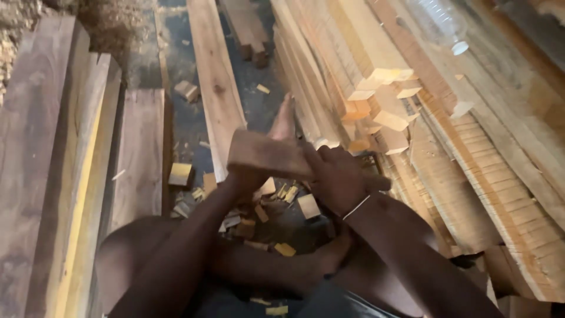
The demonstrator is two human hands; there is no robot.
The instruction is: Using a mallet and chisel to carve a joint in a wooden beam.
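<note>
Wood is everywhere. Long pale boards (471,176) lean in a big stack on the right, and dark thick planks (41,165) lie flat on the left. One long plank (215,82) runs away down the middle of the floor. Little offcuts (276,203) lie scattered on the ground near the person's knees.

In the middle, up in the air, is a short wood block (265,156). Both hands hold it. The left hand (244,179) is closed around the near left end from below. The right hand (338,176) is wrapped over the right end, fingers curled tight.

The block looks hard and stiff, and it will not bend. It looks fairly light, since it is small. Its cut sides look rough, so it should not slip. The two ends are good places to hold it.
</note>
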